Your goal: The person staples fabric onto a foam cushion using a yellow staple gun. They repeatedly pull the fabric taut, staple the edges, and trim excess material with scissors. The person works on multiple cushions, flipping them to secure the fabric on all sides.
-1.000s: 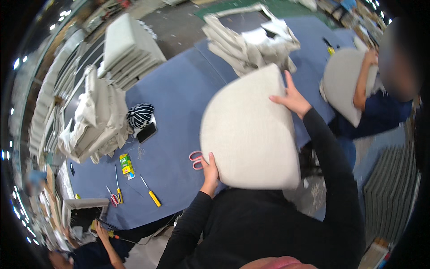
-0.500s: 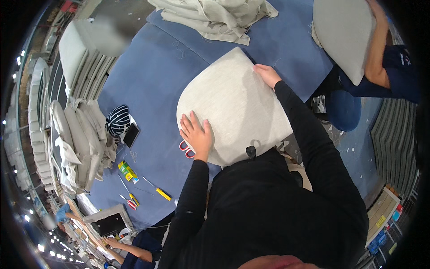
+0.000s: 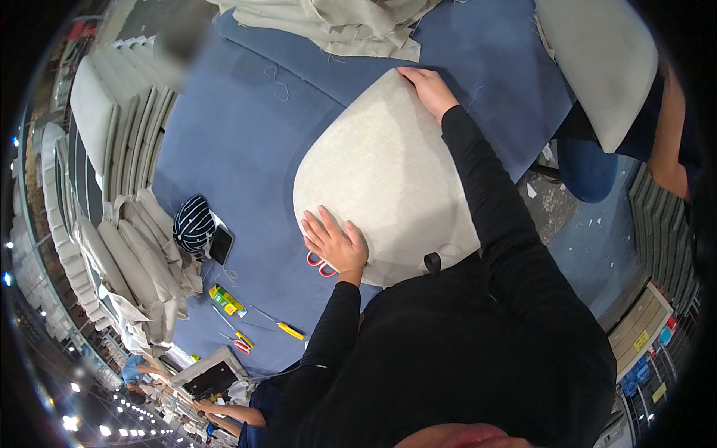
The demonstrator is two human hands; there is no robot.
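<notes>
A padded seat cushion (image 3: 385,168) in pale beige fabric, rounded on the left and with a pointed far corner, lies in front of my body on the blue table. My left hand (image 3: 336,243) rests flat on its left side with the fingers spread. At the far corner, my right hand (image 3: 428,91) grips the cushion's edge, its fingertips reaching over the tip. Red-handled scissors (image 3: 321,264) stick out from under the cushion beside my left hand, and their blades are hidden. A small black tab (image 3: 432,263) shows at the near edge.
On the blue table (image 3: 231,134) lie a striped cap (image 3: 194,224), a phone (image 3: 222,245), a yellow-green box (image 3: 226,300) and yellow-handled screwdrivers (image 3: 290,330). Loose beige fabric (image 3: 336,26) is heaped at the far side. A co-worker at right holds another cushion (image 3: 601,63). Cushion stacks (image 3: 123,112) stand left.
My right hand has slid along the cushion's edge to the far corner and now grips it. The left hand stays flat on the cushion. The whole view has shifted slightly.
</notes>
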